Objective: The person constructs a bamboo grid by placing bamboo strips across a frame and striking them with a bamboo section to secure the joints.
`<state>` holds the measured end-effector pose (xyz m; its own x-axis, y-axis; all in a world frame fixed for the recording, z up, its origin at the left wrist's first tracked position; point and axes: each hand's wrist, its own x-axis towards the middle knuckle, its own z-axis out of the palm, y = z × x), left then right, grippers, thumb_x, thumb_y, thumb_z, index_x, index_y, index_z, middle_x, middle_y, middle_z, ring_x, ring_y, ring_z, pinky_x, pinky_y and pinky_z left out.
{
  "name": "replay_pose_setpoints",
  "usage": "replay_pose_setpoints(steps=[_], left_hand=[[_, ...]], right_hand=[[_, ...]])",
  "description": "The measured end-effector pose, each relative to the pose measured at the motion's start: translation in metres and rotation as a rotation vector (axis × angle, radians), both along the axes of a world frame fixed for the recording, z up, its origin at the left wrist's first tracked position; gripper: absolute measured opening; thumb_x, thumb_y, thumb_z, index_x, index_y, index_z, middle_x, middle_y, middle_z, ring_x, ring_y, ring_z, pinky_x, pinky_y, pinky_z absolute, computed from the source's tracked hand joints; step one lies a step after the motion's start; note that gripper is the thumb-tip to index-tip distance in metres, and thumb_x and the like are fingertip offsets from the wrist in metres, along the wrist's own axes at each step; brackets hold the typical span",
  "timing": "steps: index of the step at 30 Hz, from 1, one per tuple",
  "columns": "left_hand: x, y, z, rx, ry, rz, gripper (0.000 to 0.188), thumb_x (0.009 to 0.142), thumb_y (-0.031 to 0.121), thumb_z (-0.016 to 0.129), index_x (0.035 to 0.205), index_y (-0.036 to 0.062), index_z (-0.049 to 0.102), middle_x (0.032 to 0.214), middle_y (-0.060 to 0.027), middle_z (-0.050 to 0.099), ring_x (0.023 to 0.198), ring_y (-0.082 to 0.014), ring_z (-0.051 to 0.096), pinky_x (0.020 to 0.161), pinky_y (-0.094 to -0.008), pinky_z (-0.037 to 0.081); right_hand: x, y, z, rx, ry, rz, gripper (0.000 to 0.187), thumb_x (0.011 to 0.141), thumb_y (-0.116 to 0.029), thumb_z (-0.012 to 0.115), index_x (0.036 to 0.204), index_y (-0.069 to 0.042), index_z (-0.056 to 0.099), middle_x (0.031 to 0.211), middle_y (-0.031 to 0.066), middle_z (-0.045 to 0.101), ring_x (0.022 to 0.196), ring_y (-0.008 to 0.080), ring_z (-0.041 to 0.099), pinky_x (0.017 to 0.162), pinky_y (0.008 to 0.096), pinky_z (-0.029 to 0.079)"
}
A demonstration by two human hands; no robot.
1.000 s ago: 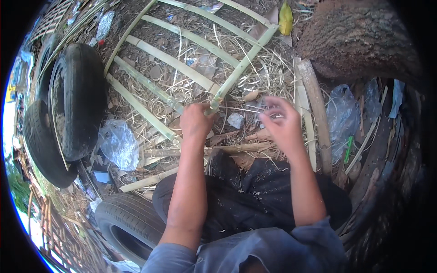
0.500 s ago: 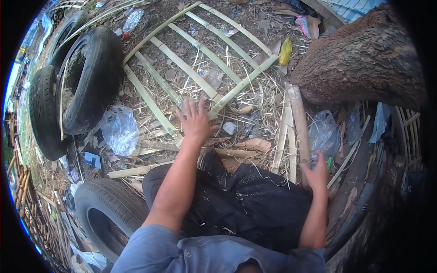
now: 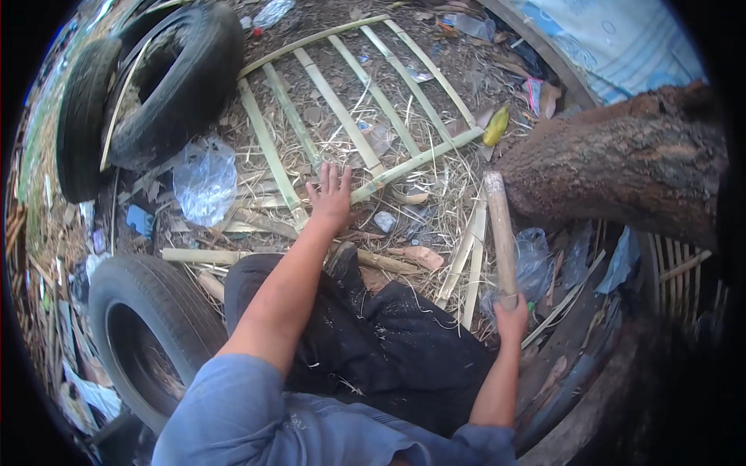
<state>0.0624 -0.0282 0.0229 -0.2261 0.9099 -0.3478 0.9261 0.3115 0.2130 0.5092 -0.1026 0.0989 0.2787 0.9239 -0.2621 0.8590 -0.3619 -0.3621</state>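
A frame of split bamboo slats [image 3: 334, 109] lies on the ground ahead, its slats joined to a rail at the far side and another on the near side. At the near rail's left end, my left hand [image 3: 332, 203] rests with fingers spread; contact with the frame is hard to make out. My right hand [image 3: 510, 314] is wrapped round the lower end of a thick round wooden stick [image 3: 500, 229], which points away from me toward the tree trunk. Loose split bamboo strips [image 3: 466, 264] lie just left of the stick.
A rough tree trunk [image 3: 614, 163] juts in from the right. Old tires [image 3: 183, 85] lean at the far left, and another tire [image 3: 155, 326] lies by my left side. Bamboo shavings, a clear plastic bag [image 3: 204, 180] and a yellow leaf [image 3: 495, 126] litter the ground.
My right hand, open beside the stick before, has closed round its lower end. The stick's near end has come free of the strips. My left hand stays at the near rail; the view has shifted.
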Motion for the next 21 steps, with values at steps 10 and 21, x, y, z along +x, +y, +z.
replay_pose_setpoints(steps=[10,21], left_hand=[[0.005,-0.009,-0.008,0.217,0.037,0.015,0.110,0.069,0.040,0.084,0.154,0.0088,0.022,0.160,-0.0177,0.023,0.152,-0.0337,0.011,0.115,-0.0703,0.011],[0.002,-0.013,-0.006,0.205,0.073,-0.006,0.103,0.074,0.043,0.079,0.152,0.0018,0.026,0.161,-0.0169,0.021,0.152,-0.0328,0.009,0.118,-0.0624,0.015]], right_hand=[[-0.069,-0.005,0.041,0.191,0.216,0.353,0.050,0.074,-0.021,0.078,0.117,-0.006,0.058,0.090,0.0239,0.069,0.084,0.0444,0.068,0.072,0.0489,0.053],[-0.120,0.018,-0.005,0.175,0.191,0.556,0.049,0.076,-0.028,0.076,0.115,-0.007,0.055,0.086,0.0258,0.069,0.080,0.0472,0.067,0.070,0.0526,0.054]])
